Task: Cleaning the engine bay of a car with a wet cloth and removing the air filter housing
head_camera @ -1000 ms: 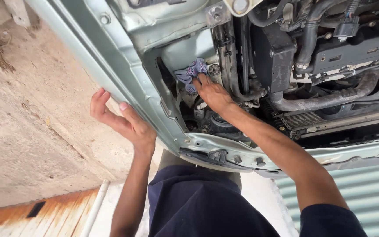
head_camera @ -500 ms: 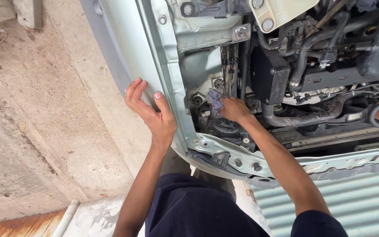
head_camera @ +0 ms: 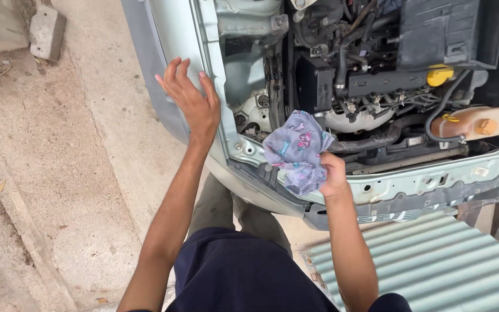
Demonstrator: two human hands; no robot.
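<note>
- Right hand [head_camera: 333,176]: fingers clamped on a rag [head_camera: 297,151], gripping it at its lower right edge. Hand sits just above the front crossmember [head_camera: 434,179], at the lip of the engine bay.
- Rag: grey-blue cloth with small pink and teal prints, bunched and hanging loose above the fist. It is held up in front of the lower left corner of the bay, covering part of the metal there. Whether it touches the metal behind it cannot be told.
- Left hand [head_camera: 192,104]: open, fingers spread apart and pointing up, palm laid on the pale green fender [head_camera: 171,34] at its inner edge. Holds nothing. Thumb side lies along the flange beside the bay opening.
- Hands well apart; the bare inner fender panel [head_camera: 244,75] lies between them.
- Engine bay: dark hoses and wiring, a black housing [head_camera: 443,32] at upper right, a yellow cap [head_camera: 439,75] below it, and a translucent tan reservoir [head_camera: 480,122] with a matching cap at far right. A thick black hose [head_camera: 371,141] runs just right of the rag.
- Crossmember is pale green with several holes; a darker bar runs beneath it.
- Below the car front: corrugated sheet [head_camera: 434,266], grey-green, at lower right.
- Ground on the left is rough concrete [head_camera: 59,173]; a concrete block [head_camera: 46,30] lies at upper left, well apart from the hands.
- Person wears a dark navy garment [head_camera: 238,271], seen at bottom centre, both forearms bare.
</note>
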